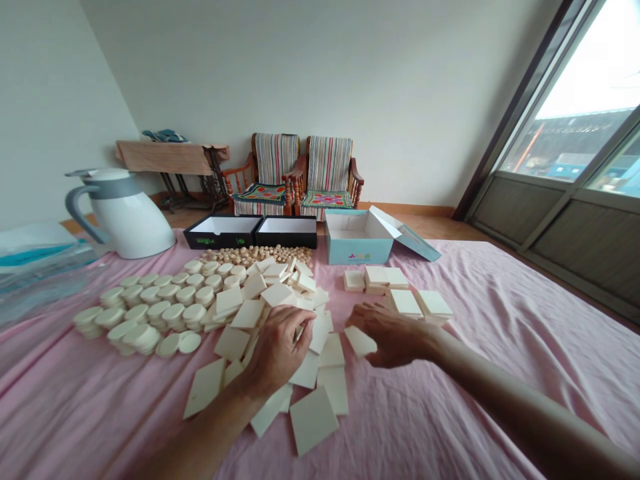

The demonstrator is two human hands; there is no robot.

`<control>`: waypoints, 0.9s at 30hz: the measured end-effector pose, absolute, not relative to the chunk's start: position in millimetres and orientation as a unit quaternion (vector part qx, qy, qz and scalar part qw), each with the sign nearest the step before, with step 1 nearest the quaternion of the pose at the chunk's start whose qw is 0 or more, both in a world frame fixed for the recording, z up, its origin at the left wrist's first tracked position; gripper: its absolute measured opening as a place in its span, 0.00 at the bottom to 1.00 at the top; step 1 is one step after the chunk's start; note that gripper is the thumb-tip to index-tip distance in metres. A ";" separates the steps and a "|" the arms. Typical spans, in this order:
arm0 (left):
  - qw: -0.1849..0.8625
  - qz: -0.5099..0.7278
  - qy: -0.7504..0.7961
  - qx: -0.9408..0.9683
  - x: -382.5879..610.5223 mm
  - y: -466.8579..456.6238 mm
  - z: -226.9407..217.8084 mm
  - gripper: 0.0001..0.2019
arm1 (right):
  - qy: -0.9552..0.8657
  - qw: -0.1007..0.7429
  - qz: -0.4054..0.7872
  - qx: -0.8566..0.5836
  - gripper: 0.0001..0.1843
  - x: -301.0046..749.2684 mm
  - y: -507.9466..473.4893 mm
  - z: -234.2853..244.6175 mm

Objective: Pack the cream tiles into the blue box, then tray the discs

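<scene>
Both hands are down low over the pink cloth (465, 400) covering the surface, forearms coming in from the bottom edge and angling toward each other. The left hand (277, 347) sits knuckles-up on the loose pile of square tiles (260, 303), wrist bent a little, fingers curled down with the tips at the edge of one cream piece. Honestly can't tell if it's really pinching that piece or just resting on it. The right hand (390, 333) is palm down and flat, fingers loose and pointing left, lying partly on a single square tile (361, 341) just right of the pile, nothing gripped. The two hands are close but not touching. Just past the right hand there are neat stacks of squares (400, 290), and left of the pile are rows of stacked round discs (145, 313). Behind those there's a spread of little wooden beads (255, 255), then two black boxes (253, 231) and an open light blue box (357, 243). A white jug (125, 217) stands at the far left, with two striped armchairs (300, 177) back by the wall.
</scene>
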State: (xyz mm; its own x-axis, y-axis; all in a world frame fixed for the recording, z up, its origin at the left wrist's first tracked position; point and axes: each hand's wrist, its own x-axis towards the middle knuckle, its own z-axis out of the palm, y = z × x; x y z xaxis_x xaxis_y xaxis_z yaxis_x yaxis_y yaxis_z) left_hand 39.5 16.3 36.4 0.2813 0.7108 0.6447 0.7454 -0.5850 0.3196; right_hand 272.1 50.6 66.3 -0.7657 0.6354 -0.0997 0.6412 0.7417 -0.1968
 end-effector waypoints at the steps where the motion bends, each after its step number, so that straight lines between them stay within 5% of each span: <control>1: 0.022 -0.390 -0.454 -0.801 39.4 16.4 36.3 0.06 | 0.927 0.001 -0.091 0.364 0.26 271.1 59.9 68.9; 7: 0.018 -0.389 -0.456 -0.801 37.9 17.1 33.5 0.06 | 0.880 -0.026 0.031 0.474 0.26 258.9 127.7 76.1; 18: 0.021 -0.395 -0.450 -0.800 38.8 16.5 35.2 0.07 | 0.854 -0.005 0.040 0.518 0.23 262.4 152.8 65.3; 27: 0.010 -0.386 -0.457 -0.801 38.3 16.4 33.3 0.07 | 0.907 -0.078 -0.090 0.403 0.25 214.5 139.6 41.1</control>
State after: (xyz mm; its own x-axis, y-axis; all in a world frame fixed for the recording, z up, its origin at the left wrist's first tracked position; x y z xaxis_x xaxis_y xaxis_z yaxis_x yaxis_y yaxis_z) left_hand 38.3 16.4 33.3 0.2845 0.7242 0.6282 0.7392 -0.5830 0.3373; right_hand 214.5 139.6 41.1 -0.6622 0.7461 0.0695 0.7179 0.6583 -0.2263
